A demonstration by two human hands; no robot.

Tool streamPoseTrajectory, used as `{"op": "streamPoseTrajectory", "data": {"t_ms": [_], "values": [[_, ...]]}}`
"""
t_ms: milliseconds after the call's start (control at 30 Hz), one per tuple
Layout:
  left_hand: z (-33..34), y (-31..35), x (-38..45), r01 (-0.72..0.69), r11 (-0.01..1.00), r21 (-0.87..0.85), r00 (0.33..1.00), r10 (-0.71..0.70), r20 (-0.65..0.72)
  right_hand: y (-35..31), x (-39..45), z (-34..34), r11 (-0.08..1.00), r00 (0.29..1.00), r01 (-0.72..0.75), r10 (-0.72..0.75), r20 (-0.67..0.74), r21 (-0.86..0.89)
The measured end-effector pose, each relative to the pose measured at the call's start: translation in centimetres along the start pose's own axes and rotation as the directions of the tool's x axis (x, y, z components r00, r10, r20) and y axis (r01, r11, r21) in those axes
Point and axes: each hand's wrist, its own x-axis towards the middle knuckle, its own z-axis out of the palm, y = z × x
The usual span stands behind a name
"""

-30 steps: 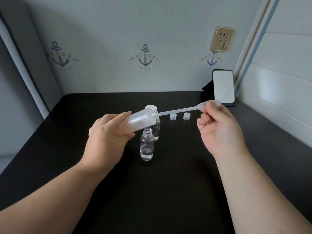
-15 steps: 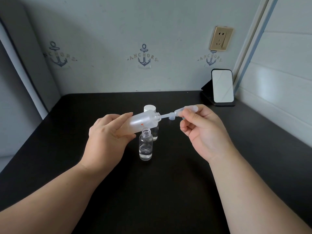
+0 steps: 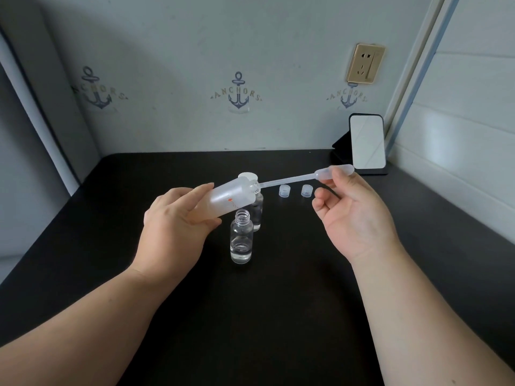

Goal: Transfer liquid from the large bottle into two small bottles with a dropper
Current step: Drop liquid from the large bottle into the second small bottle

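My left hand [image 3: 175, 227] grips the frosted large bottle [image 3: 232, 197], tilted almost flat with its open neck pointing right. My right hand [image 3: 352, 215] pinches the bulb of the clear plastic dropper [image 3: 306, 178]; the dropper's tip sits just at the bottle's mouth. Below the large bottle stands an open small clear bottle [image 3: 241, 236] with a little liquid in it. A second small bottle [image 3: 257, 210] stands right behind it, partly hidden by the large bottle.
Two small clear caps [image 3: 284, 190] [image 3: 306, 190] and a white cap [image 3: 249, 176] lie on the black table [image 3: 264, 316]. A small mirror on a stand [image 3: 367, 143] is at the back right, near the wall.
My right hand has drawn the dropper out to the right; half a second ago most of its stem was inside the large bottle. My left hand and the bottle stayed put.
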Motion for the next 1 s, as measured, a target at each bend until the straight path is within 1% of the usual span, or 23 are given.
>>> {"op": "streamPoseTrajectory", "data": {"t_ms": [233, 433, 567, 700, 800, 1000], "values": [[0.0, -0.2, 0.1, 0.049, 0.998, -0.039, 0.999, -0.049, -0.012, -0.4, 0.3, -0.6, 0.984, 0.989, 0.008, 0.019, -0.148, 0.177], [-0.2, 0.2, 0.3, 0.078, 0.996, -0.039, 0.997, -0.079, -0.019, -0.6, 0.4, -0.7, 0.975, 0.970, 0.029, 0.025, -0.243, 0.218], [-0.4, 0.4, 0.1, 0.074, 0.996, -0.054, 0.997, -0.076, -0.033, -0.7, 0.4, -0.8, 0.967, 0.964, 0.061, 0.006, -0.264, 0.247], [-0.5, 0.7, 0.1, 0.109, 0.984, -0.139, 0.993, -0.114, -0.027, -0.8, 0.5, -1.1, 0.942, 0.958, 0.093, 0.003, -0.286, 0.321], [-0.4, 0.9, 0.1, 0.157, 0.970, -0.184, 0.987, -0.160, -0.001, -0.8, 0.5, -1.1, 0.939, 0.960, 0.086, 0.011, -0.279, 0.333], [-0.2, 0.6, 0.0, 0.204, 0.957, -0.207, 0.979, -0.203, 0.027, -0.7, 0.5, -1.1, 0.939, 0.967, 0.067, 0.022, -0.254, 0.337]]}}
